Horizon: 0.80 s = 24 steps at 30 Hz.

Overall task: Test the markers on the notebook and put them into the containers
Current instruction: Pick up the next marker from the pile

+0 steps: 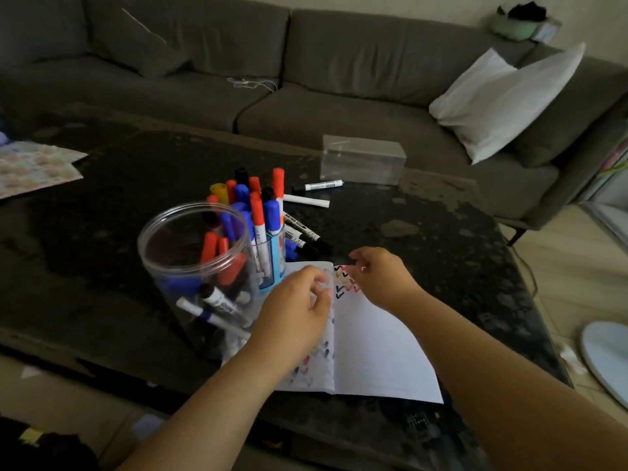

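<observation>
Glossy dark table point(136, 171) bears flat paper notebook point(377, 345), round clear jar point(190, 266).

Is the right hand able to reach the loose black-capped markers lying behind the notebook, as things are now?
Probably yes. The right hand is over the notebook's far edge, and the black-capped markers lie just beyond on the table; nothing stands between them. Whether its curled fingers already hold something is unclear.

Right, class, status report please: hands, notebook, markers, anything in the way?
Left hand on notebook, fingers curled, grip unclear. Right hand curled over tick marks, contents unclear. Loose markers behind notebook; clear jar crowds its left edge.
</observation>
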Each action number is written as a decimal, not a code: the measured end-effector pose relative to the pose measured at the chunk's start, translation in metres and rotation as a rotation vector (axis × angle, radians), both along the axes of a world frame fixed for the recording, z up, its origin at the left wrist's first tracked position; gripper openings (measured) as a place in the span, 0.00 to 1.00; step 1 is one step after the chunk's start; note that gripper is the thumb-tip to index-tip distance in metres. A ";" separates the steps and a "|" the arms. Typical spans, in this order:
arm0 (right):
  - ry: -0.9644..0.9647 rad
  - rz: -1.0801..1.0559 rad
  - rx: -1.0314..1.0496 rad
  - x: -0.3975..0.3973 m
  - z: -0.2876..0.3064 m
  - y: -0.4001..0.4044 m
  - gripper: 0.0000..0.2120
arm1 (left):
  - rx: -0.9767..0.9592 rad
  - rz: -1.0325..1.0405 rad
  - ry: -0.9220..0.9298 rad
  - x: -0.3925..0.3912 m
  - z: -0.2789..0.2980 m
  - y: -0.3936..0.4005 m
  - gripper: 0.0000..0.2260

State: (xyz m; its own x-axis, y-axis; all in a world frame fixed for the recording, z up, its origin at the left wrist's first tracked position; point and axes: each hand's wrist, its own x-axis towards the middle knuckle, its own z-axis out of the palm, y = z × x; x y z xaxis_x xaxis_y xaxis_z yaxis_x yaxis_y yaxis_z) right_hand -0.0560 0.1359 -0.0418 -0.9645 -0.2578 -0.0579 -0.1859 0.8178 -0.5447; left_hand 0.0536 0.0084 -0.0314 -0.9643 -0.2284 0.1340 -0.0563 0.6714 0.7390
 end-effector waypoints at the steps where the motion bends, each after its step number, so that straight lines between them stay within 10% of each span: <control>1: 0.003 0.004 0.011 -0.009 -0.004 -0.004 0.18 | -0.013 0.011 0.002 -0.005 -0.002 0.000 0.09; 14: 0.042 0.059 0.226 -0.075 -0.028 -0.053 0.13 | 0.028 0.043 -0.041 -0.022 -0.023 0.000 0.11; 24: 0.323 -0.006 -0.216 -0.016 0.035 0.017 0.10 | 0.117 0.024 -0.042 -0.005 -0.009 0.004 0.07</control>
State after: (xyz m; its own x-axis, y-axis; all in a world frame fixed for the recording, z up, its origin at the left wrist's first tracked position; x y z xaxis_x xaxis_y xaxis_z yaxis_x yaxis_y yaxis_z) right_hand -0.0715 0.1530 -0.0067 -0.9257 -0.2253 0.3040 -0.3716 0.6923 -0.6186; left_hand 0.0482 0.0121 -0.0406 -0.9625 -0.2633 0.0648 -0.1039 0.5788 0.8089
